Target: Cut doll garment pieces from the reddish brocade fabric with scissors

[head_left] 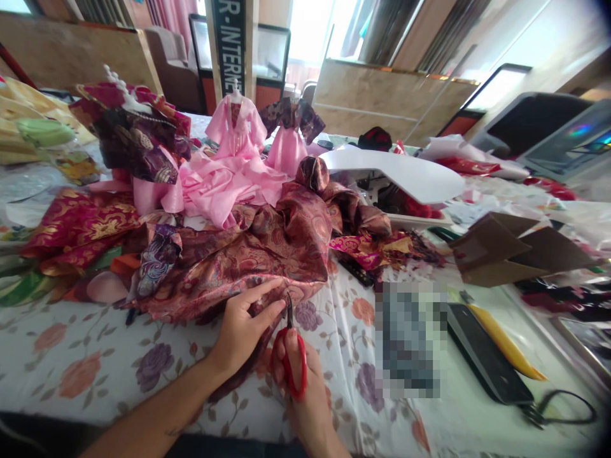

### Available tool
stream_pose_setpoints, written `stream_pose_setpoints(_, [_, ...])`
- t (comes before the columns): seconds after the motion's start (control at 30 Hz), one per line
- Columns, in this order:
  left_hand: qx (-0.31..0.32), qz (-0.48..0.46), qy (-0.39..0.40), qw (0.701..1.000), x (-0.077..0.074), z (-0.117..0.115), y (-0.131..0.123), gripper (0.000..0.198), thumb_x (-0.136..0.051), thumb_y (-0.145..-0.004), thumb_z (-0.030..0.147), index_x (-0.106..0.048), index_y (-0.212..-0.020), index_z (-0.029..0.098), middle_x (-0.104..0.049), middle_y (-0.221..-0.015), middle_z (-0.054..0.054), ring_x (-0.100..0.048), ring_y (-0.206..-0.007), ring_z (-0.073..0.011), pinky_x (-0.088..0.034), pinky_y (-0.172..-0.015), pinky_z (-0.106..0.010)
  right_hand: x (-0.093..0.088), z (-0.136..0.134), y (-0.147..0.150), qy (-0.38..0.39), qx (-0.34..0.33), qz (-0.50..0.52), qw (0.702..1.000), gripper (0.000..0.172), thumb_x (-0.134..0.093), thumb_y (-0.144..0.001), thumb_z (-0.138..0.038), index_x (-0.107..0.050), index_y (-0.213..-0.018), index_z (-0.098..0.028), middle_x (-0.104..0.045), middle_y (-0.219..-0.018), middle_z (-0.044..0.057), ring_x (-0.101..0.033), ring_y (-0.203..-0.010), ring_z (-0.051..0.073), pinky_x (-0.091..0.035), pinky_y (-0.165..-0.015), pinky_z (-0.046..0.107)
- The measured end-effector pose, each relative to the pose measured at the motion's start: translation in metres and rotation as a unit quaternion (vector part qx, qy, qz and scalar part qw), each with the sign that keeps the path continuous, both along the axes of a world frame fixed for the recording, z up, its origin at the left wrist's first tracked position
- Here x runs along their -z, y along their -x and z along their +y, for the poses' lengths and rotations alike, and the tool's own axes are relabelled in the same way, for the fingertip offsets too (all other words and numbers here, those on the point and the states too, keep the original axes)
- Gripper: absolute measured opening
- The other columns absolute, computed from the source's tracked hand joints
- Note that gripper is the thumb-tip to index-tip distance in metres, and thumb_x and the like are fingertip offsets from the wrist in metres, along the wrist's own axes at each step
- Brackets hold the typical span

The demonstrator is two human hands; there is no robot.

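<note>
A bunched piece of copper-red brocade fabric (238, 254) with a paisley pattern lies across the middle of the table. At its near edge my left hand (245, 324) pinches the cloth between thumb and fingers. Red-handled scissors (301, 375) are in my right hand (305, 388), its fingers through the loops. Their dark blades point away from me and touch the fabric's edge, just right of my left fingertips. How far the blades are apart is hard to make out. A strip of the same cloth hangs toward me below my left hand.
Behind the brocade lie pink satin (224, 184) and two small dressed forms, one in a pink robe (236, 127). Magenta-gold brocade (86, 229) is heaped at left, near a green-lidded jar (71, 152). At right are a cardboard piece (515, 248), a black pouch-like object (489, 353) and a yellow item (508, 343).
</note>
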State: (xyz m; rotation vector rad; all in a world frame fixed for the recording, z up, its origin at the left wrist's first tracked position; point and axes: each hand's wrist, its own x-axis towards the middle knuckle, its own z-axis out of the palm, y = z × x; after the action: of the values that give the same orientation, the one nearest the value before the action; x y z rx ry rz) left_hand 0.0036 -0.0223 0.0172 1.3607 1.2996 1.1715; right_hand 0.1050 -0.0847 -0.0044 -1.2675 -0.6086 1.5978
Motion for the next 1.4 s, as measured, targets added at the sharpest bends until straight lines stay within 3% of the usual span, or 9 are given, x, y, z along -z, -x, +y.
stream_pose_setpoints(0.67, [0.005,0.034,-0.015,0.999,0.005,-0.002,0.004,0.031,-0.062,-0.081,0.026,-0.068,-0.111,0.019,-0.07,-0.114,-0.003,-0.063,-0.109,-0.0201,-0.047,-0.097,-0.028,-0.007,0.006,-0.002,-0.022,-0.017,0.031,0.999,0.048,-0.057,-0.076,-0.066,-0.051,-0.064,-0.019,-0.048,-0.047,-0.004,-0.035,-0.041,0.009,-0.022,-0.044,0.023])
stream_pose_setpoints(0.9, [0.008,0.039,-0.01,0.999,0.004,-0.002,0.006,0.033,-0.062,-0.082,0.027,-0.067,-0.113,0.017,-0.069,-0.115,-0.004,-0.063,-0.109,-0.0206,-0.048,-0.097,-0.029,0.0,0.012,-0.004,-0.04,-0.038,0.012,0.998,0.048,-0.057,-0.077,-0.064,-0.051,-0.063,-0.019,-0.049,-0.047,-0.003,-0.039,-0.043,0.01,-0.024,-0.044,0.024])
stream_pose_setpoints(1.13, [0.004,0.039,-0.009,0.999,0.003,-0.002,0.006,0.033,-0.063,-0.081,0.026,-0.067,-0.113,0.016,-0.07,-0.115,-0.003,-0.063,-0.109,-0.0186,-0.047,-0.099,-0.027,0.001,0.009,-0.003,-0.056,-0.034,-0.002,0.998,0.053,-0.053,-0.079,-0.066,-0.049,-0.057,-0.018,-0.045,-0.045,-0.004,-0.036,-0.042,0.009,-0.024,-0.045,0.024])
stream_pose_setpoints(1.4, [-0.005,0.036,-0.005,0.999,0.003,-0.003,0.004,0.034,-0.064,-0.08,0.026,-0.067,-0.113,0.016,-0.069,-0.116,-0.003,-0.063,-0.11,-0.0188,-0.047,-0.1,-0.027,-0.003,0.006,0.0,-0.023,-0.013,-0.002,1.0,0.054,-0.053,-0.076,-0.07,-0.046,-0.06,-0.019,-0.042,-0.045,-0.006,-0.03,-0.041,0.007,-0.02,-0.042,0.022])
